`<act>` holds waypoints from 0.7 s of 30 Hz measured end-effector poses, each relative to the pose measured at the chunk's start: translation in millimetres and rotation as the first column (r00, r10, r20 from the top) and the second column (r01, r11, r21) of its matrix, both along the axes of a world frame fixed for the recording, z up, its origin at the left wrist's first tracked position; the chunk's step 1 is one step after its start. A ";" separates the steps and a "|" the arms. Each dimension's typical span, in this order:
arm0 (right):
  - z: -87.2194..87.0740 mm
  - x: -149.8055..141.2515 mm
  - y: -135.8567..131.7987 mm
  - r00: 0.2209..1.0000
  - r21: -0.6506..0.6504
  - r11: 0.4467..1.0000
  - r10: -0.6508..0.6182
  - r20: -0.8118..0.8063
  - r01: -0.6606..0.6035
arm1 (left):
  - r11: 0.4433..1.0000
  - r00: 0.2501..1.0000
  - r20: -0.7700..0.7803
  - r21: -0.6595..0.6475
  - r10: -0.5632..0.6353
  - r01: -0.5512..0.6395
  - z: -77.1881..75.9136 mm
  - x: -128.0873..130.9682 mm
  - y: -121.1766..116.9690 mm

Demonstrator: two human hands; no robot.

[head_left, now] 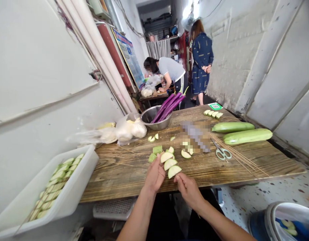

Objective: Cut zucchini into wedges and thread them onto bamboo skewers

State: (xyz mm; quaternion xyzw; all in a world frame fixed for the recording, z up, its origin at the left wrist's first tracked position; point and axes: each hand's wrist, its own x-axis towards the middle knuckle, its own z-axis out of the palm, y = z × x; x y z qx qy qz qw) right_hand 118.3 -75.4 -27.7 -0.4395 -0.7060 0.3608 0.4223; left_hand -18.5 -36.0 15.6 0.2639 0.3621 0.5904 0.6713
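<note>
Purple eggplants (172, 107) lean in a metal bowl (159, 126) beside plastic bags (125, 131); behind, one person (172, 68) stoops, another person (202, 63) stands.

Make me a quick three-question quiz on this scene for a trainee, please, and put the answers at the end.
1. How many long, whole green squashes lie on the table?
2. True or false: the right hand is gripping the scissors.
3. Fill in the blank: the metal bowl holds long purple ____.

Key:
1. Two.
2. False; the right hand is at the squash slices, and the scissors lie apart from it.
3. Eggplants.
</note>
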 end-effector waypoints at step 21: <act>-7.1 8.6 -0.2 0.991 0.157 0.980 -0.131 0.035 0.124 | 0.962 0.997 -0.062 -0.268 0.038 -0.053 -5.2 40.5 -13.5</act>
